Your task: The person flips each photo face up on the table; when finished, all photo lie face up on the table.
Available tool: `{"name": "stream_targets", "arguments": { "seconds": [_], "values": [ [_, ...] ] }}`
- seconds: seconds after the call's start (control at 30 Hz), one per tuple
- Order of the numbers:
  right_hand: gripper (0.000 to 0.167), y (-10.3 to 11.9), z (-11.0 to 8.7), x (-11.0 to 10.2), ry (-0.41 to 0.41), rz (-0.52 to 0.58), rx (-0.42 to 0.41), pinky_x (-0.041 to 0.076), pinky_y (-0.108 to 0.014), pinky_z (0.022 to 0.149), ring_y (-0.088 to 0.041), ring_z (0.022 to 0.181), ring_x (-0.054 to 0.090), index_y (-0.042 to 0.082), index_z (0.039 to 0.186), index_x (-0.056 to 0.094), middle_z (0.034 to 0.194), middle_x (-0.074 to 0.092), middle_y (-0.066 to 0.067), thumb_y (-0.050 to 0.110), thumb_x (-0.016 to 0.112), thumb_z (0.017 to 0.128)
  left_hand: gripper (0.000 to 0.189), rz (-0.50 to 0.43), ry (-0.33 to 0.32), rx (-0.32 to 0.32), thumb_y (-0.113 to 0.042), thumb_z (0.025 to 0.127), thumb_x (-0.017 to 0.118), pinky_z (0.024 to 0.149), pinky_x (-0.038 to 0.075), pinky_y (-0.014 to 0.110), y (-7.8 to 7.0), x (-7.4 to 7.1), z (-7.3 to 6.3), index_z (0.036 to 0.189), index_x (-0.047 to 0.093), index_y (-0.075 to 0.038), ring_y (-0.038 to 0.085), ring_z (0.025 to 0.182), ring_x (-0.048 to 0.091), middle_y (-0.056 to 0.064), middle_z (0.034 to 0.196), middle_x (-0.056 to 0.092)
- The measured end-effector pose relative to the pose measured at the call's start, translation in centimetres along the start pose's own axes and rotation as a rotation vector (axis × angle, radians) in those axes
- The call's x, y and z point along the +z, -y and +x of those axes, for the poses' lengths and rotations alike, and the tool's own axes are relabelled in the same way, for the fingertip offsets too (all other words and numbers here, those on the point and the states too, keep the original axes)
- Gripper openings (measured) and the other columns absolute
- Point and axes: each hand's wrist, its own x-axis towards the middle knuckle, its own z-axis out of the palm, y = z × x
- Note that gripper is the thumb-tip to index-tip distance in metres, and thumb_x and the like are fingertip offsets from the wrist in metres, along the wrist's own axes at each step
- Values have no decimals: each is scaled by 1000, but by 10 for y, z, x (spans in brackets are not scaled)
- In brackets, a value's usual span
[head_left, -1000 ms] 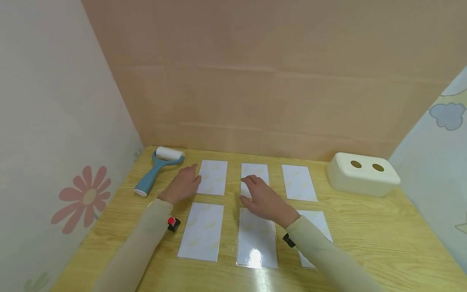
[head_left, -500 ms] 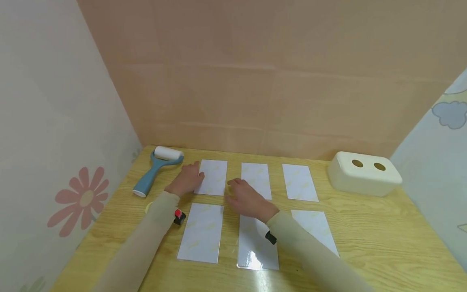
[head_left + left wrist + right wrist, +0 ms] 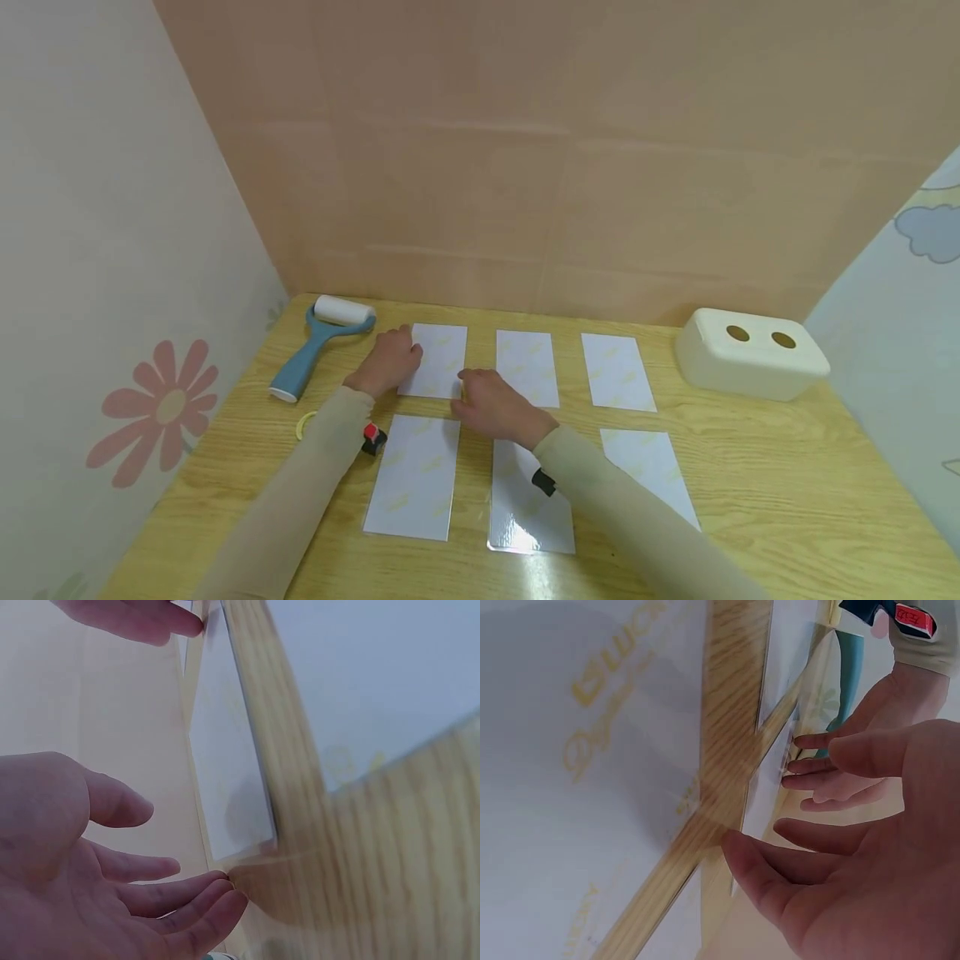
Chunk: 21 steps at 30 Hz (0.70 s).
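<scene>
Several white photo papers with faint yellow print lie flat in two rows on the wooden table. My left hand (image 3: 387,362) is at the left edge of the far-left photo paper (image 3: 441,358), fingers loosely bent. In the left wrist view its fingertips reach the wood just off that sheet's edge, with nothing gripped. My right hand (image 3: 498,406) is near the same sheet's lower right side, over the gap between the papers. The right wrist view shows its thumb and fingers (image 3: 757,866) apart, holding nothing. A near-middle photo paper (image 3: 525,517) lies partly under the right forearm.
A blue-handled roller with a white roll (image 3: 343,310) lies at the back left. A cream box with two round holes (image 3: 750,371) stands at the back right. A yellow ring (image 3: 302,425) shows partly behind the left sleeve. Walls (image 3: 480,167) bound the table behind.
My right hand has moved left from the middle column of papers to the right side of the far-left paper. The left hand has shifted slightly right, onto that sheet's left edge.
</scene>
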Motion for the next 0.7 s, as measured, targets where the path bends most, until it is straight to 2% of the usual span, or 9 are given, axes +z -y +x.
{"name": "stream_targets", "arguments": {
  "seconds": [0.1, 0.17, 0.3, 0.4, 0.5, 0.6, 0.67, 0.7],
  "values": [
    [46, 1, 0, -1, 14, 0, 11, 43, -45, 107, -34, 126, 55, -13, 132, 55, 111, 69, -24, 19, 55, 99, 50, -17, 14, -17, -16, 105, 40, 102, 44, 54, -2, -1, 0, 138, 39, 22, 46, 117, 55, 36, 126, 55],
    [47, 3, 0, -1, 19, 10, 14, 44, -45, 106, -33, 121, 59, -13, 133, 54, 94, 71, -18, 20, 55, 99, 50, -28, 23, -34, -17, 105, 40, 101, 46, 53, -5, -1, 0, 139, 39, 21, 42, 114, 57, 35, 126, 56],
    [48, 6, 0, -3, 33, 43, 29, 48, -44, 100, -26, 102, 61, -13, 134, 53, 86, 69, -13, 19, 56, 98, 49, -59, 43, -74, -16, 106, 40, 99, 47, 50, -8, -3, -2, 139, 40, 19, 37, 107, 57, 32, 125, 56],
    [48, 7, 1, -2, 40, 54, 35, 48, -43, 99, -24, 96, 59, -12, 134, 54, 89, 70, -14, 19, 56, 98, 49, -98, 61, -101, -16, 106, 38, 96, 48, 47, -9, -4, -2, 141, 38, 18, 35, 105, 55, 29, 123, 56],
    [47, 7, 2, 0, 41, 64, 28, 47, -44, 101, -26, 100, 60, -12, 133, 55, 92, 70, -16, 19, 55, 98, 46, -147, 66, -124, -17, 106, 37, 85, 50, 43, -9, -5, -3, 138, 43, 15, 33, 96, 56, 24, 111, 57],
    [47, 8, 2, 1, 38, 69, 25, 47, -44, 102, -26, 104, 60, -12, 133, 56, 107, 70, -18, 19, 55, 98, 40, -186, 53, -146, -18, 105, 36, 71, 48, 38, -9, -8, -4, 128, 50, 12, 32, 86, 55, 19, 97, 55],
    [45, 8, 2, 1, 35, 69, 23, 49, -42, 98, -24, 100, 60, -11, 131, 57, 108, 69, -16, 20, 55, 98, 37, -205, 38, -162, -18, 104, 36, 68, 45, 37, -10, -9, -4, 122, 52, 10, 32, 84, 54, 18, 95, 54],
    [43, 8, 2, 2, 33, 66, 19, 50, -40, 95, -24, 95, 60, -11, 128, 59, 102, 69, -14, 19, 55, 97, 37, -212, 28, -173, -18, 104, 36, 69, 45, 37, -10, -10, -4, 121, 53, 10, 32, 85, 53, 18, 96, 53]
  ]
}}
